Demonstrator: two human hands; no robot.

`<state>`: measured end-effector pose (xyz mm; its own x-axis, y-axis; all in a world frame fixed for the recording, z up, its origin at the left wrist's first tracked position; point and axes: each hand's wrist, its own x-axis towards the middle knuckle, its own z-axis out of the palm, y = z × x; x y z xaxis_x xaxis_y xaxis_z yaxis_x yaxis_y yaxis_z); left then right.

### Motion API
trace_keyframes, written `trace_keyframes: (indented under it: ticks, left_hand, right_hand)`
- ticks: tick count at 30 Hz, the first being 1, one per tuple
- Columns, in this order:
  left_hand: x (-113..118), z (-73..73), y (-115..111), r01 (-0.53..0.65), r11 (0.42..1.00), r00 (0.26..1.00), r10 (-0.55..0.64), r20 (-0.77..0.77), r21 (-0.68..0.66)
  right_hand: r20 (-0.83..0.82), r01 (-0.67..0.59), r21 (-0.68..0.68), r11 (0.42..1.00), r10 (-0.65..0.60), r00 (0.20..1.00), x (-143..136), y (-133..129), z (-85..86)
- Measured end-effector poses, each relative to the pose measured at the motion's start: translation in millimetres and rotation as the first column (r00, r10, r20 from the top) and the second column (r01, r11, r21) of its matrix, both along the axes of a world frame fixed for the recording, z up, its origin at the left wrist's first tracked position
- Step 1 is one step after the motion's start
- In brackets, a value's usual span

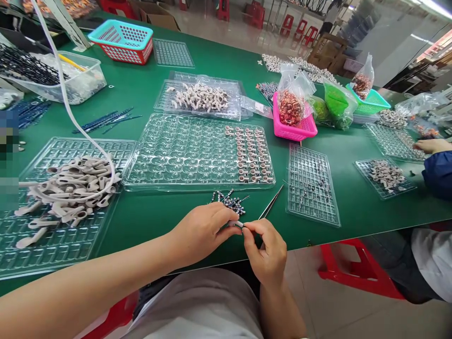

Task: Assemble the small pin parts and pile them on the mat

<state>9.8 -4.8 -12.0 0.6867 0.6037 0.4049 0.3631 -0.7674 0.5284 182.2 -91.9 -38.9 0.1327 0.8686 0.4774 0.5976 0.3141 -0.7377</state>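
My left hand [206,228] pinches a small pale grey part [236,224] above the front edge of the green table. Thumb and forefinger of my right hand [267,249] are closed at that part's right end; whatever tiny piece they grip is hard to make out. Just behind the hands lies a small pile of dark and silver pieces [233,201]. Metal tweezers [271,202] rest on the table beside it. Farther back, a clear tray [183,150] has grey parts in rows at its right end. Many loose grey parts [79,183] lie on a tray at the left.
Behind are a stacked tray with pale parts [203,98], a pink basket [294,129] and a red-and-blue basket [122,42]. At right stand a tray of small dark pieces [312,186] and another person's hand [431,145]. A white cable [63,89] hangs at left.
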Motion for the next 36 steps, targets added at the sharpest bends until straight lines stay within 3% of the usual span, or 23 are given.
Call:
trace_keyframes:
  ticks: [19,36]
  left_hand:
    - [1.4,2.1,-0.8,0.018,0.996,0.997,-0.025,0.073,0.090]
    - [1.3,2.3,-3.4,0.052,0.996,0.986,-0.062,0.156,0.070]
  right_hand:
    - [0.005,-0.052,0.128,0.990,0.052,0.999,1.6,1.3,-2.2]
    - [-0.159,-0.079,0.018,0.997,0.081,0.984,3.8,-0.5,4.1]
